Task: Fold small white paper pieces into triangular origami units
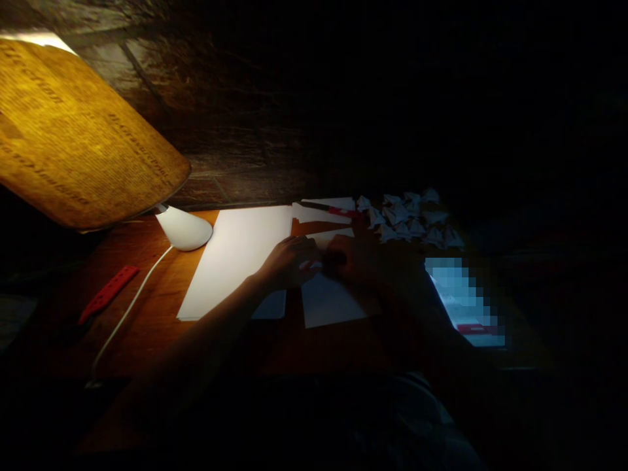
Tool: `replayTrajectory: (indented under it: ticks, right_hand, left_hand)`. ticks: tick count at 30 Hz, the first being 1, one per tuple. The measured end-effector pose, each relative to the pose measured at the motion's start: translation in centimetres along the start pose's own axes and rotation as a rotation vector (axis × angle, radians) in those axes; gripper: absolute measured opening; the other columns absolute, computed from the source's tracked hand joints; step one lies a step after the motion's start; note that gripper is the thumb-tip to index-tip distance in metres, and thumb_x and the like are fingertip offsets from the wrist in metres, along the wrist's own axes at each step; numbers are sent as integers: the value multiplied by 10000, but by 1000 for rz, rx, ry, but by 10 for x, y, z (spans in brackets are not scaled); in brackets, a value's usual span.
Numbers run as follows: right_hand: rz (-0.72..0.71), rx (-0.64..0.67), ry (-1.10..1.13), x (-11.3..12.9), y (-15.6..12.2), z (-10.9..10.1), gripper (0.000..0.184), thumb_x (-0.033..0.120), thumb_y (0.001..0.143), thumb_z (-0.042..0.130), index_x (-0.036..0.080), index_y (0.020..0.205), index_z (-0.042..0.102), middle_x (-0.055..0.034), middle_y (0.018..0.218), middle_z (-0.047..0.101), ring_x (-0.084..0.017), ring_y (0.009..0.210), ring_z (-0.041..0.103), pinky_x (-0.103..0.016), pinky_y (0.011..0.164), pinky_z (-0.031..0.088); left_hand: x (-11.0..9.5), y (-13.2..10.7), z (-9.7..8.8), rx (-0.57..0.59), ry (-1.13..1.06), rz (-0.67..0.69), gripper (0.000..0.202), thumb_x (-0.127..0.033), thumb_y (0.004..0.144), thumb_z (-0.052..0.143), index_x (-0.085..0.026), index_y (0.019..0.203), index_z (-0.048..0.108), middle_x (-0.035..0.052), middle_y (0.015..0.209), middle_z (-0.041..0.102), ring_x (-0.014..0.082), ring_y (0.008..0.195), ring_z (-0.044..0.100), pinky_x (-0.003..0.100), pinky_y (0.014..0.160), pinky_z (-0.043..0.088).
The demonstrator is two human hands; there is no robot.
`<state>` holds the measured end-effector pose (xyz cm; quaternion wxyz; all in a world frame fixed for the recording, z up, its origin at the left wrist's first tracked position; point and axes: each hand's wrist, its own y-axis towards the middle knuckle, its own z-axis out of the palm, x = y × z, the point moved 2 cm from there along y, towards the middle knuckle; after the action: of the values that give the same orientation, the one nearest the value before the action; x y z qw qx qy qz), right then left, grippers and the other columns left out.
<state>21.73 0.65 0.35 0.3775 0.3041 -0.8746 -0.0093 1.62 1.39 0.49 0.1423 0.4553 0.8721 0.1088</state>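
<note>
My left hand (293,257) is closed, its fingers bent around a small piece of white paper (314,266). Close against it, my right hand (346,255) lies in deep shadow, fingers curled in at the same piece; its fingertips are hard to make out. A white sheet (333,302) lies on the table under both hands. To the left is a stack of white paper (235,261), partly crossed by my left forearm. Beyond the hands are smaller cut papers (314,214), with a red and black cutter-like tool (338,210) across them. Folded paper pieces (405,212) cluster at the back right.
A lamp with a printed yellow shade (88,137) and a white base (184,229) stands at left, its white cable (140,288) running forward. A red strip-shaped object (110,291) lies beside the cable. A lit screen (464,301) is at right. Behind the wooden table (159,297) rises a wall.
</note>
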Motion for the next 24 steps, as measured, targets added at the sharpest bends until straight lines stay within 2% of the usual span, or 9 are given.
replayTrajectory:
  ticks: [7, 14, 21, 24]
  right_hand:
    - [9, 57, 24, 2, -2, -5, 84, 103, 801, 717, 160, 788, 656, -40, 903, 625, -164, 804, 559, -296, 728, 397]
    - [11, 78, -6, 3, -2, -4, 71, 119, 815, 717, 163, 779, 675, -38, 908, 618, -157, 781, 553, -297, 717, 393]
    - [-9, 58, -8, 2, -4, -2, 65, 155, 821, 706, 176, 809, 647, -37, 919, 603, -164, 792, 545, -297, 709, 383]
    - [-19, 34, -18, 1, -4, -1, 99, 175, 800, 734, 179, 843, 645, -42, 928, 609, -180, 820, 561, -306, 732, 397]
  left_hand:
    - [0, 0, -1, 7, -27, -3, 135, -321, 922, 649, -212, 966, 715, 53, 968, 715, 219, 909, 645, 355, 795, 502]
    - [0, 1, 0, 10, -13, -17, 135, -316, 909, 640, -199, 857, 682, 50, 895, 687, 216, 889, 629, 348, 776, 501]
    - [-1, 2, 1, -9, -46, -50, 109, -301, 881, 650, -200, 854, 676, 57, 916, 684, 223, 893, 634, 356, 785, 519]
    - [-1, 0, 0, -17, -126, -45, 123, -307, 884, 639, -206, 914, 703, 64, 967, 698, 227, 935, 645, 367, 816, 532]
